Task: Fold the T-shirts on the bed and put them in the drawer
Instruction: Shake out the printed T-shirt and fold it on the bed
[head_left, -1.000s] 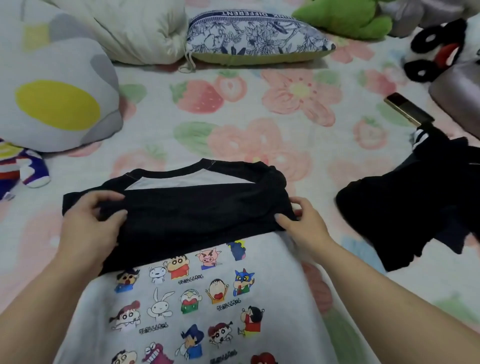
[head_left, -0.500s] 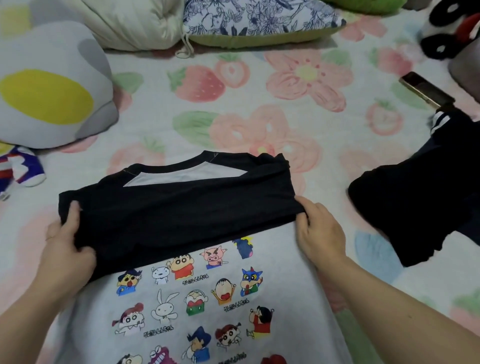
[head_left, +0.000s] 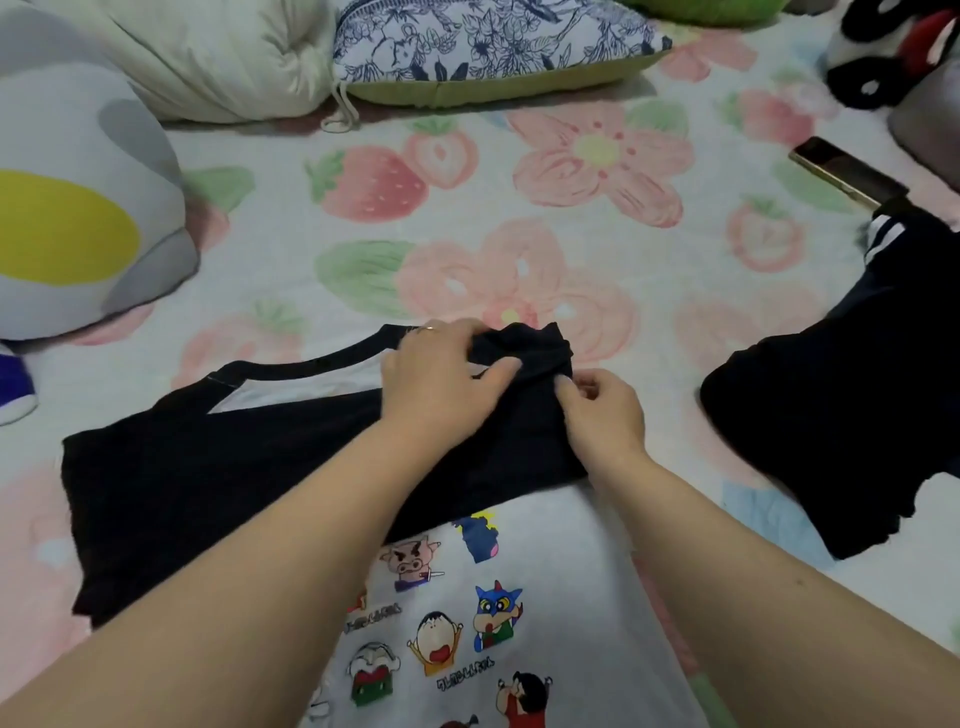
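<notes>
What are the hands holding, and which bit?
The left hand and right hand both grip the T-shirt by its bunched black sleeve, at the far right corner.

bare sheet ahead, phone right

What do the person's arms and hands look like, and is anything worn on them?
Both forearms are bare to the frame edge, with no sleeves, gloves, watch or bracelet in view. The left hand wears a thin band ring on one finger. The right hand shows no jewellery on the parts that are visible.
</notes>
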